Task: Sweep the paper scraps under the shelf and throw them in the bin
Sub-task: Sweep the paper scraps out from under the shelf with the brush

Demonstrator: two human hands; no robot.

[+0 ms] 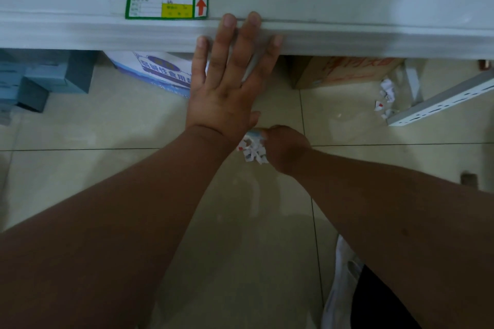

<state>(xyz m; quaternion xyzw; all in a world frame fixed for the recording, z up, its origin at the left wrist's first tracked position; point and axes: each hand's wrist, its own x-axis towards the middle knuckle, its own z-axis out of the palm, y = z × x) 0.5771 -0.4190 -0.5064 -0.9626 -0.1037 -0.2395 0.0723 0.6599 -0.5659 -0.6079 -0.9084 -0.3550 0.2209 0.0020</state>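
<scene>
My left hand (230,80) lies flat with fingers spread, its fingertips resting on the front edge of the grey-white shelf (107,32). Below it, my right hand (286,149) is closed in a fist around a bunch of white paper scraps (251,149) with red and blue print, just above the tiled floor. More paper scraps (386,99) lie loose on the floor at the right, under the shelf next to a perforated metal rail (438,104). No bin is in view.
Under the shelf stand grey-blue boxes (45,80) at the left, a white and blue carton (160,72) in the middle and a brown cardboard box (344,72) at the right. A green label (165,6) is stuck on the shelf. Beige floor tiles (107,125) lie in front.
</scene>
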